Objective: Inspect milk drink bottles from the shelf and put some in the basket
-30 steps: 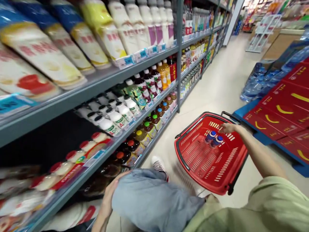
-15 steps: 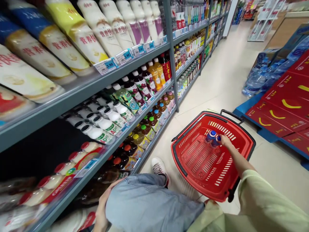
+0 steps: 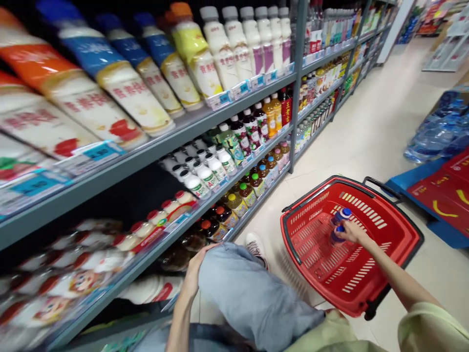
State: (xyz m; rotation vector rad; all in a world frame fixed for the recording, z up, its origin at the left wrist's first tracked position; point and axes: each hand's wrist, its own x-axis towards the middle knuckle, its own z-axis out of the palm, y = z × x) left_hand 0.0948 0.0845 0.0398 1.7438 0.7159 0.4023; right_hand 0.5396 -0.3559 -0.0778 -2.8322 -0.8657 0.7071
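My right hand reaches down into a red shopping basket on the floor, its fingers closed around the top of a small bottle with a blue cap. Beside it in the basket stands another blue-capped bottle. The lower part of the held bottle is blurred, and I cannot tell whether it touches the basket floor. My left hand lies over my bent knee, holding nothing, with its fingers partly hidden along the far side.
Shelves of drinks run along the left, with white small-necked bottles and red-capped bottles on the middle level. My shoe stands between shelf and basket. Packs of water bottles and red cartons sit at right.
My view has swung left, so shelves and basket appear farther right. My right hand still grips a bottle inside the basket; my left hand stays on the knee.
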